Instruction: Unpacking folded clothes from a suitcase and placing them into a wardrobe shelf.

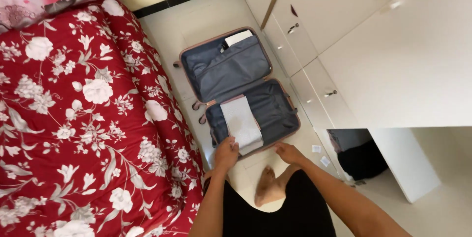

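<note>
An open pink suitcase (283, 88) with dark blue lining lies flat on the pale tiled floor between the bed and the wardrobe. A folded light grey garment (241, 123) lies in its near half. My left hand (226, 152) rests on the garment's near end at the suitcase rim, fingers curled on the cloth. At the near edge of the suitcase my right hand (289, 153) touches the rim, holding nothing. A white flat item (238, 38) pokes out of the far half's pocket. My bare foot (268, 186) stands just below the hands.
A bed with a red floral cover (73, 119) fills the left side. White wardrobe doors and drawers (373, 45) line the right, with an open dark nook (361, 158) low down. Two small white scraps (320, 154) lie on the floor.
</note>
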